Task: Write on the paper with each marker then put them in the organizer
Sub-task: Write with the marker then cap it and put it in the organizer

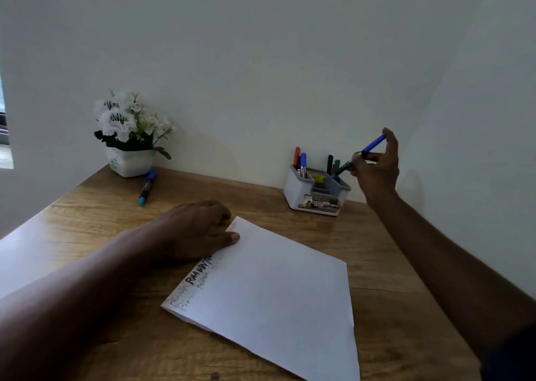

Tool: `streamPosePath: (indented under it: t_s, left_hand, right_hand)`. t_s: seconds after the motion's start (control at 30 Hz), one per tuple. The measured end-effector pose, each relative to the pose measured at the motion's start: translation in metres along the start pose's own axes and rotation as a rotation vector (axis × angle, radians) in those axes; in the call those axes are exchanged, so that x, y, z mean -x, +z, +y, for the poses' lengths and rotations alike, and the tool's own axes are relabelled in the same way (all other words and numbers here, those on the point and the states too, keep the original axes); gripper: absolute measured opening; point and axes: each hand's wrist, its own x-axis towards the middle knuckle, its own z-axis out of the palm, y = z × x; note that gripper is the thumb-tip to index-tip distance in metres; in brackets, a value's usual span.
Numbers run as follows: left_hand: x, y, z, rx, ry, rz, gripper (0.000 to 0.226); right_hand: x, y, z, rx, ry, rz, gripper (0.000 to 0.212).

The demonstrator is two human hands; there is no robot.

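A white sheet of paper (278, 290) lies on the wooden desk, with lines of writing along its left edge. My left hand (197, 230) rests flat on the paper's upper left corner. My right hand (377, 166) pinches a blue-capped marker (374, 144), tilted with its dark lower end just above the right compartment of the grey organizer (316, 198). Several markers stand in the organizer, red and blue on the left, black and green on the right. Another blue marker (147, 186) lies on the desk at the back left.
A white pot of white flowers (130, 137) stands in the back left corner against the wall, right behind the loose marker. The desk (261, 203) meets the wall behind the organizer. Its left edge runs diagonally toward me.
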Motion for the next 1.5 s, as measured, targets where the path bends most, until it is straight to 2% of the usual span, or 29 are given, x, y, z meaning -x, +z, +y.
streamPosePath:
  t_s: [0.1,0.23,0.33,0.43,0.53,0.67,0.73,0.87,0.93,1.0,1.1,1.23,1.33,1.4,1.43,1.5]
  left_hand:
    - [-0.002,0.001,-0.002,0.011,-0.005,-0.001,0.064]
    - [-0.005,0.002,-0.003,0.010,-0.007,-0.011,0.066]
    - [-0.006,0.001,-0.004,0.014,-0.010,-0.007,0.067]
    - [-0.005,0.001,-0.004,0.010,-0.012,-0.012,0.067]
    - [-0.004,0.000,-0.002,0.012,-0.014,-0.023,0.067]
    - [-0.004,-0.001,0.000,0.013,-0.019,-0.025,0.067]
    - [-0.004,-0.002,0.001,0.012,-0.018,-0.036,0.069]
    - [-0.001,-0.005,0.004,0.022,-0.028,-0.056,0.081]
    - [0.001,-0.006,0.005,0.023,-0.029,-0.060,0.079]
    - [0.004,-0.007,0.006,0.030,-0.032,-0.063,0.075]
    - [0.011,-0.010,0.009,0.068,-0.034,-0.045,0.087]
    - [0.029,-0.012,0.012,0.075,-0.045,-0.039,0.106]
    - [0.051,-0.014,0.011,-0.006,-0.081,-0.057,0.103]
    - [0.069,-0.018,0.007,-0.049,-0.114,-0.084,0.112]
    - [0.076,-0.019,0.005,-0.065,-0.130,-0.103,0.112]
    - [0.088,-0.020,0.001,-0.065,-0.162,-0.105,0.094]
  right_hand:
    - [-0.029,-0.004,0.018,0.136,-0.098,0.009,0.076]
    - [-0.047,0.000,0.034,0.347,-0.274,-0.113,0.074]
    - [-0.053,0.009,0.039,0.392,-0.324,-0.169,0.071]
    - [-0.052,0.012,0.045,0.512,-0.405,-0.307,0.067]
    - [-0.048,0.014,0.055,0.596,-0.402,-0.414,0.062]
    - [-0.046,0.018,0.068,0.575,-0.297,-0.383,0.054]
    - [-0.047,0.018,0.068,0.593,-0.230,-0.442,0.055]
    - [-0.051,0.012,0.065,0.648,-0.156,-0.532,0.068]
    - [-0.044,0.008,0.062,0.606,-0.200,-0.430,0.072]
    - [-0.028,0.005,0.054,0.552,-0.285,-0.313,0.065]
    - [0.003,0.003,0.036,0.471,-0.442,-0.292,0.054]
    - [0.046,0.010,0.011,0.372,-0.564,-0.427,0.043]
    - [0.077,0.024,-0.006,0.316,-0.631,-0.561,0.028]
    - [0.096,0.039,-0.015,0.310,-0.672,-0.687,0.021]
    - [0.104,0.048,-0.019,0.325,-0.682,-0.749,0.020]
    - [0.119,0.069,-0.030,0.359,-0.699,-0.836,0.021]
